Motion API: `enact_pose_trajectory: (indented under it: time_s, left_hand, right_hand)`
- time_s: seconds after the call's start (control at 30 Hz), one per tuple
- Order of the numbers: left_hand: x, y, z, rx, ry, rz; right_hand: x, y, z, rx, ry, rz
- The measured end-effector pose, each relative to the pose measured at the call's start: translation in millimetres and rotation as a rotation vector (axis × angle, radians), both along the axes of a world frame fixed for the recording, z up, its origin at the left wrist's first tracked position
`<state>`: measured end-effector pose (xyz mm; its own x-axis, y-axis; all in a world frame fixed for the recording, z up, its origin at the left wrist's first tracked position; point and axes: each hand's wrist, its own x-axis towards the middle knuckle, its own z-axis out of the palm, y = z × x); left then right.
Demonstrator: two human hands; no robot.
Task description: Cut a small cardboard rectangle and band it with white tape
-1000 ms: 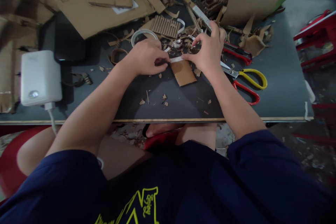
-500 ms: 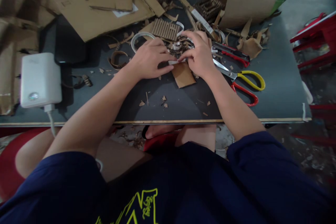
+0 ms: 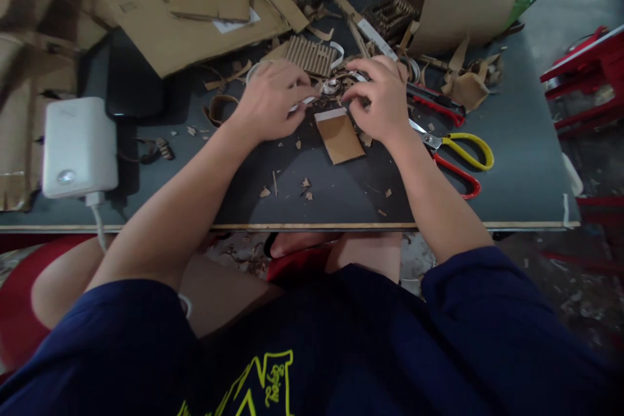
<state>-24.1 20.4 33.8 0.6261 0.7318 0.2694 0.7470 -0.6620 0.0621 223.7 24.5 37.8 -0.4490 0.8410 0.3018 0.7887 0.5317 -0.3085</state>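
A small brown cardboard piece (image 3: 341,139) lies flat on the dark table, a white strip along its far edge. Just left of it, my left hand (image 3: 277,103) is palm down with thumb and fingers apart. A white sliver shows between them; whether they touch it I cannot tell. Behind this hand, a tape roll (image 3: 251,71) is mostly hidden. My right hand (image 3: 379,101) hovers beyond the piece's right corner, fingers curved and thumb apart, with nothing visible between them. White curled scraps (image 3: 330,86) lie between the hands, near a corrugated cardboard piece (image 3: 311,56).
Scissors (image 3: 441,142) and a red utility knife (image 3: 439,107) lie right of my right arm. A white power bank (image 3: 80,146) with a cable and a dark phone-like object (image 3: 132,81) are at left. Cardboard sheets (image 3: 209,3) and a cardboard tube (image 3: 465,0) sit behind.
Both hands have come off the cardboard piece and moved apart, left hand leftward, right hand slightly right. The white strip on its far edge is now uncovered.
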Motion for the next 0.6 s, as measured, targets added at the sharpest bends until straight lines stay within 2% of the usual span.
enact_pose_trajectory:
  time_s: [0.1,0.23,0.4,0.53,0.6]
  left_hand:
    - [-16,4,10.4,0.044,0.108,0.110]
    - [-41,13,12.6,0.078,0.166,0.115]
    - [-51,18,5.8,-0.022,0.020,0.023]
    - [-50,20,5.3,-0.100,0.053,0.055]
    - [-49,21,5.6,-0.095,0.000,0.068]
  right_hand:
    - [-4,-9,8.0,-0.122,-0.060,0.135]
    - [-8,-13,6.3,-0.229,-0.134,0.266]
    - [-8,-9,-5.8,-0.252,-0.163,0.258]
    - [-14,-13,-7.0,-0.202,-0.181,0.194]
    - [-18,-15,-5.5,-0.181,-0.167,0.166]
